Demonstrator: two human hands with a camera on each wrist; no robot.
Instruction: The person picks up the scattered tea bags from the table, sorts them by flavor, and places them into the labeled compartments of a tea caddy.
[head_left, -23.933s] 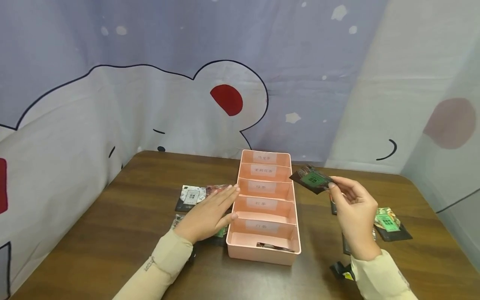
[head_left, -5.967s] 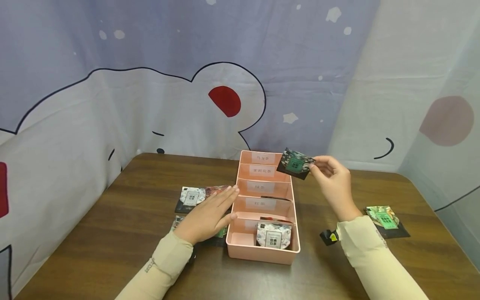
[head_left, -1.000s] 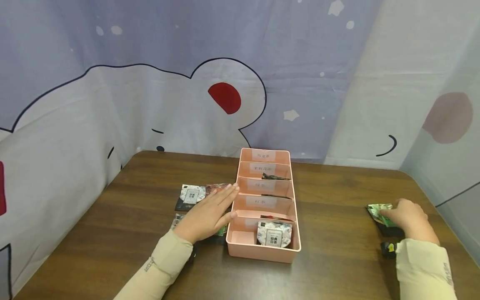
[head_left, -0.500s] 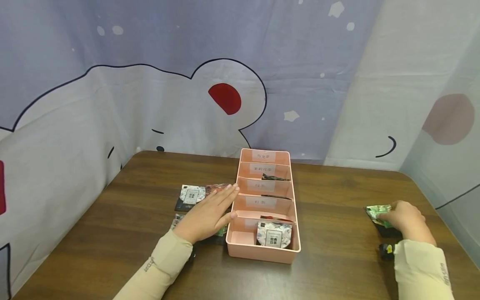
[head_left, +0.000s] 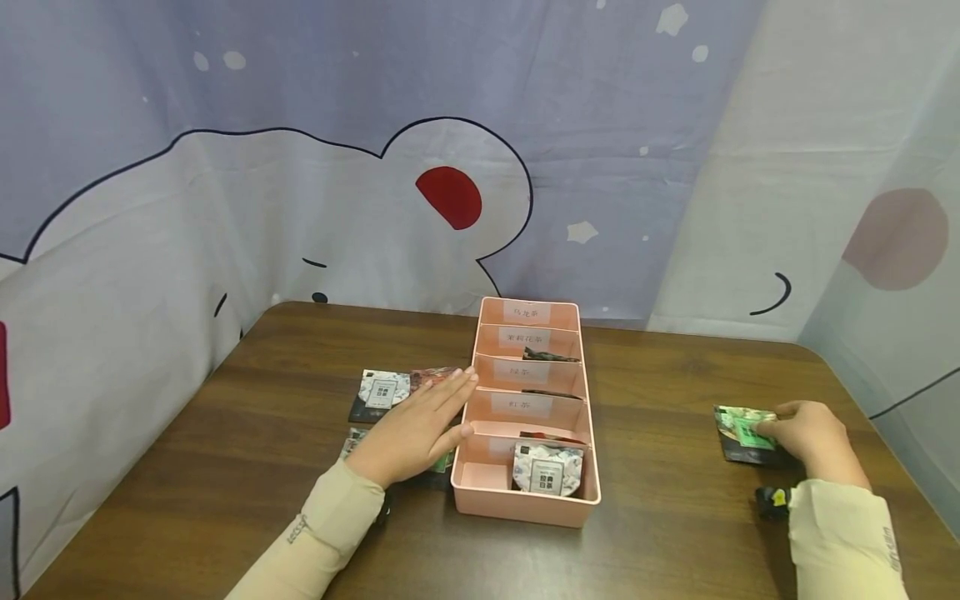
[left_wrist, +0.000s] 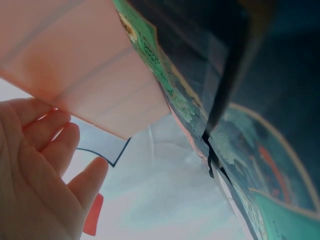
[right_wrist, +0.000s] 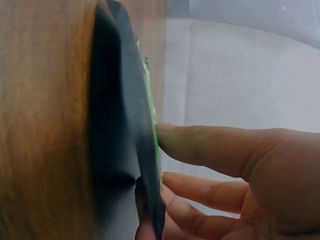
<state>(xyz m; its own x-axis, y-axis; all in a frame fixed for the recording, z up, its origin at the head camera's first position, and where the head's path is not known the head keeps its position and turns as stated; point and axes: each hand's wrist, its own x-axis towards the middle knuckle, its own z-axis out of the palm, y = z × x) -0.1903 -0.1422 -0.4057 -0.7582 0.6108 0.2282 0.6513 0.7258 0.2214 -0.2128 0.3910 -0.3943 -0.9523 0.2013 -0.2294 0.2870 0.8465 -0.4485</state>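
Note:
My right hand pinches a green-labelled tea sachet between thumb and fingers at the table's right side. In the right wrist view the sachet is seen edge-on, tilted up from the wood, the thumb on its printed face. My left hand lies with straight fingers along the left wall of a pink divided box. A white-patterned sachet leans in the box's nearest compartment. Thin edges of a red sachet and a dark green sachet show in compartments farther back.
Left of the box lie a white sachet, a red sachet and others partly hidden under my left hand. Paper labels mark the compartments. A small black object with a yellow mark is at my right wrist. A printed curtain hangs behind.
My right hand has tilted up the green-labelled sachet and shifted it slightly left. Since six seconds ago the dark green sachet has gone into the box. My left hand has stayed put.

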